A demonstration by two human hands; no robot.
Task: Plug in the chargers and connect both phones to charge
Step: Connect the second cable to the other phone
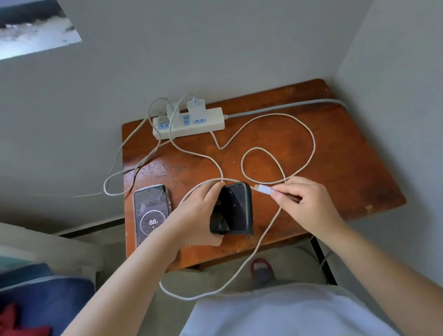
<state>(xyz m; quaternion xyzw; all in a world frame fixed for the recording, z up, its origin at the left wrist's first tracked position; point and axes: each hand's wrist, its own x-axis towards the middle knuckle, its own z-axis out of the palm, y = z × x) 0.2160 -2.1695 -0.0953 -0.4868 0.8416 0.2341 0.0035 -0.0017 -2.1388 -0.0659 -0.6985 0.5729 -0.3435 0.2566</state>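
Observation:
A white power strip [210, 122] lies at the back of a small wooden table [337, 161], with two white chargers [196, 107] plugged into it. At the table's left front lies a phone [151, 216] whose lit screen reads 88 with a charging ring. My left hand [195, 214] grips a dark phone [233, 210] in a black case, screen off, tilted up off the table. My right hand [300, 200] pinches the white cable plug [263, 189], its tip a short gap from the dark phone's top right corner. That cable [301, 129] loops across the table.
The table stands in a corner between two grey walls. A second white cable [113, 162] hangs over the left edge. One loop of cable [219, 288] droops below the front edge above a red shoe [261, 270]. Blue and red fabric [26, 319] lies at lower left.

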